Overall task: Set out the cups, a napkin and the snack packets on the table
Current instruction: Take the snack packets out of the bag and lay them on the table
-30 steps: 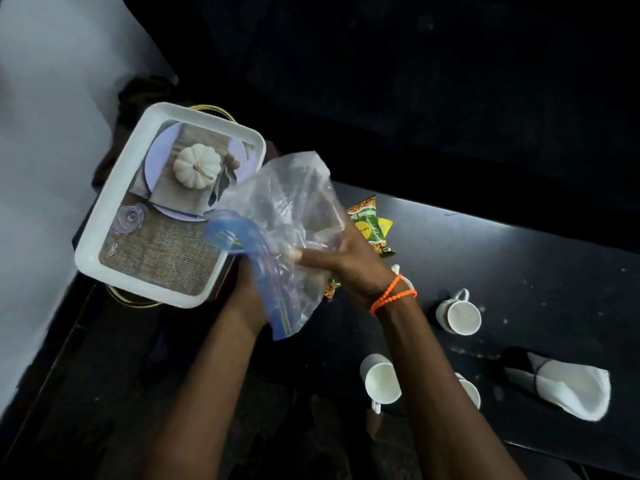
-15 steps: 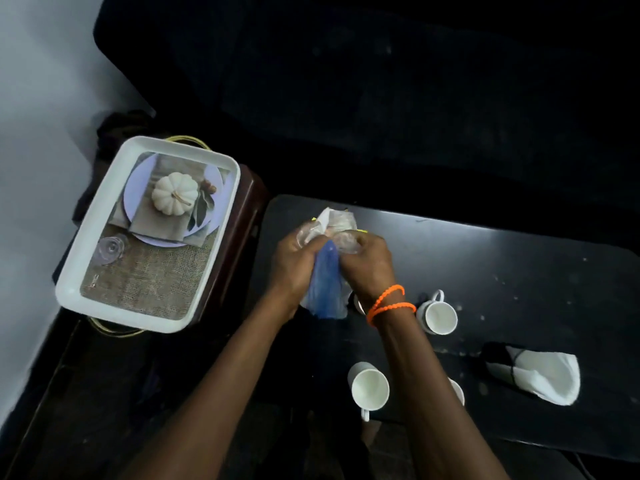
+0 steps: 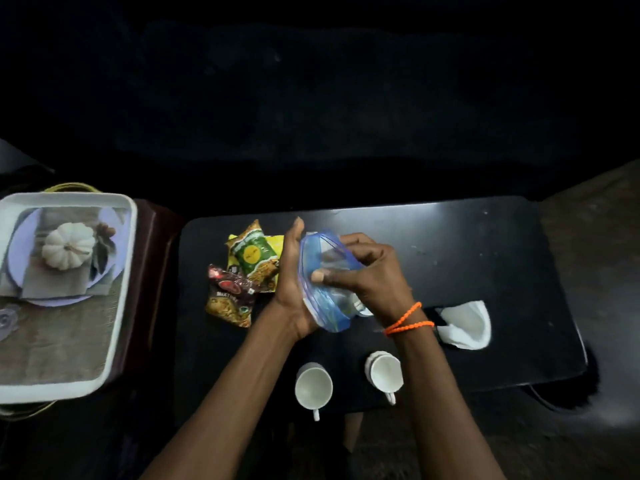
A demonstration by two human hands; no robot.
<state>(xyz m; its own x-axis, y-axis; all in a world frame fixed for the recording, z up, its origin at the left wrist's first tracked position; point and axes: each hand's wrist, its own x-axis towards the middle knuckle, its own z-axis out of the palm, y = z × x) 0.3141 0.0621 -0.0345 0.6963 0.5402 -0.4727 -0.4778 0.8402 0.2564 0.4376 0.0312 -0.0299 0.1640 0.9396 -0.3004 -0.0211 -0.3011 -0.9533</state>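
Head view, items on and about the black table [image 3: 467,244]:

- Clear zip bag [image 3: 323,282], blue-edged, crumpled, held above the table's middle between both hands.
- Left hand [image 3: 294,282]: palm flat against the bag's left side, thumb up, grasping the bag.
- Right hand [image 3: 370,275]: fingers curled over the bag's top and right side, grasping it; orange bead bracelet [image 3: 408,320] at the wrist.
- Green-and-yellow snack packet [image 3: 254,256]: lying on the table, just left of the left hand.
- Dark red snack packet [image 3: 232,296]: lying on the table, overlapping the green one's near corner.
- White cup [image 3: 313,386]: upright, near table edge, handle toward the camera.
- Second white cup [image 3: 384,372]: upright, beside the first, to its right.
- White napkin [image 3: 465,323]: folded, on the table right of the right wrist.
- White tray [image 3: 117,306]: on a stand left of the table.
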